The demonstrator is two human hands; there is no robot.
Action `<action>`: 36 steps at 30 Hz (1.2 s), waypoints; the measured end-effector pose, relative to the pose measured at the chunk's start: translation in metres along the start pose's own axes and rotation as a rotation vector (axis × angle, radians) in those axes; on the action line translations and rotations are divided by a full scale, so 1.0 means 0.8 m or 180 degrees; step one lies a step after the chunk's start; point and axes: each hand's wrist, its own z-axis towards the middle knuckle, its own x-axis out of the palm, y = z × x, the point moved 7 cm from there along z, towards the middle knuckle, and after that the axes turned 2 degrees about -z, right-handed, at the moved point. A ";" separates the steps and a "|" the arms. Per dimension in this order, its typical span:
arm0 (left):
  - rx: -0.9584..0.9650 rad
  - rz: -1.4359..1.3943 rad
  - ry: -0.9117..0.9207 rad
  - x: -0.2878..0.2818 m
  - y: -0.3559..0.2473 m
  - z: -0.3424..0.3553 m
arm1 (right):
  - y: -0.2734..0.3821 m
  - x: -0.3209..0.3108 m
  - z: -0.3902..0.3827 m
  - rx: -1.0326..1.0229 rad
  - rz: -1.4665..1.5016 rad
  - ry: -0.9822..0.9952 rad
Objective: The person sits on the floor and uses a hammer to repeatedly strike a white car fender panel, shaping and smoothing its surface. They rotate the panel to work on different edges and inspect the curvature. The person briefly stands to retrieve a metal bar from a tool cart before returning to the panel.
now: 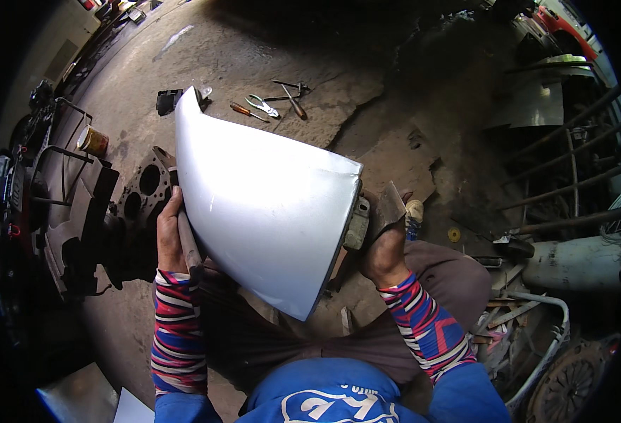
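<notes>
A smooth silver car body panel (268, 190) lies tilted over my lap, narrow at its far left end and wide toward me. Along its left edge, my left hand (169, 236) is closed on a long wooden handle (189, 243), perhaps a hammer's; its far end is partly hidden. At the panel's right edge, my right hand (386, 254) is closed round a curved, dark metal piece (389, 209), its fingers mostly hidden. Between this hand and the panel, a small grey-green bracket (357, 224) sits on the panel's edge.
On the concrete floor beyond lie pliers (262, 106), a screwdriver (247, 111) and another wooden-handled tool (295, 103). A rusty engine part (145, 185) and a tin (92, 141) stand left. To the right are metal bars (571, 190), a grey cylinder (578, 259) and a clutch disc (571, 384).
</notes>
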 end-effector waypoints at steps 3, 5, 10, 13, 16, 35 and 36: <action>-0.0255 0.0106 -0.0090 -0.010 0.008 -0.002 | -0.008 0.001 -0.009 0.0179 0.0135 0.0188; -0.0473 0.0198 -0.0120 -0.012 0.016 -0.003 | -0.010 -0.004 -0.014 -0.0046 0.0368 0.0259; -0.0759 0.0407 -0.0246 -0.003 0.032 -0.004 | -0.014 -0.036 -0.014 0.0121 -0.0709 -0.0202; -0.0938 0.0486 -0.0203 0.009 0.041 -0.006 | -0.014 -0.016 -0.020 0.0758 0.0173 0.0240; -0.1078 0.0767 -0.0259 0.018 0.050 -0.010 | -0.009 0.006 -0.033 0.1275 0.0576 0.0116; 0.0077 -0.0336 0.0065 0.031 -0.002 -0.027 | -0.029 -0.026 -0.031 0.0718 0.0217 0.0050; 0.0147 -0.0393 0.0089 0.030 -0.004 -0.029 | -0.045 -0.043 -0.034 0.0864 0.0177 -0.0320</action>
